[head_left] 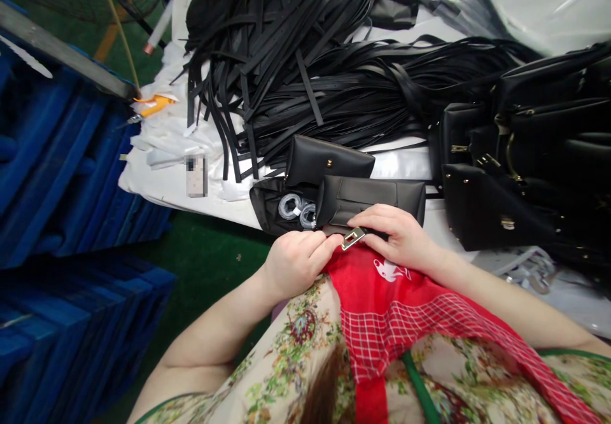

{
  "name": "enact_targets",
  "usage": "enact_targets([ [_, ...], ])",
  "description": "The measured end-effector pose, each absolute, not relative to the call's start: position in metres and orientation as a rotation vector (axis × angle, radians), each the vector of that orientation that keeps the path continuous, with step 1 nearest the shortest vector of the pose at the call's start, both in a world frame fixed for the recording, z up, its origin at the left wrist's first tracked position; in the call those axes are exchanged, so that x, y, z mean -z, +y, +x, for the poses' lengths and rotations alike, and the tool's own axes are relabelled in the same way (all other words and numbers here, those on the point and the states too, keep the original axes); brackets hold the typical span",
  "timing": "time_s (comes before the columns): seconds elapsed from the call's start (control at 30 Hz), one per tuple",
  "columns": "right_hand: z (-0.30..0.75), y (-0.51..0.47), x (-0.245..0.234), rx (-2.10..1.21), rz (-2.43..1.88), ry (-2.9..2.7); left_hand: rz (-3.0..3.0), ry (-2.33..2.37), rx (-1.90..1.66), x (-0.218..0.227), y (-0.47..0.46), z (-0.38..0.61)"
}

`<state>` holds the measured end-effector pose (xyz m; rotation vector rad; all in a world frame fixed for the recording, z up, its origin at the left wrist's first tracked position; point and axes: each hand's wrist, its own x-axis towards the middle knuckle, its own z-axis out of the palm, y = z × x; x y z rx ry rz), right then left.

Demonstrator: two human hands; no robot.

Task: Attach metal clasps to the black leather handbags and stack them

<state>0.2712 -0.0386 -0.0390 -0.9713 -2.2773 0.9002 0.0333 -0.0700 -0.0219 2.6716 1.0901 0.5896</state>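
My left hand (pixel 294 260) is curled closed at the near edge of a black leather bag piece (pixel 372 201), fingers pinching by a small metal clasp (pixel 353 238). My right hand (pixel 398 232) lies over the same edge, fingers bent around the clasp and the leather. Both hands rest above my red apron (pixel 382 296). Beside the piece, an open black pouch (pixel 274 204) holds grey rolled items (pixel 298 209).
A large heap of black straps (pixel 310 61) covers the white table (pixel 167 176) behind. A black flap piece (pixel 327 160) lies just behind the work. Finished black bags (pixel 525 156) crowd the right. Blue crates (pixel 57 176) stand at the left over green floor.
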Motion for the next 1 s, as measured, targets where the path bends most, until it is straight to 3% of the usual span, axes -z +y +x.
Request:
enact_targets([
  [0.3,0.274,-0.037,0.038,-0.917,-0.955,-2.277,2.323,1.148,-0.803,0.028,-0.064,0.035],
  [0.83,0.273,-0.036,0.040,-0.948,-0.996,-2.269,2.998,0.893,-0.545,0.016,-0.070,0.029],
  [1.0,0.273,-0.036,0.039,-0.951,-0.985,-2.264,3.002,0.893,-0.610,0.016,-0.070,0.030],
])
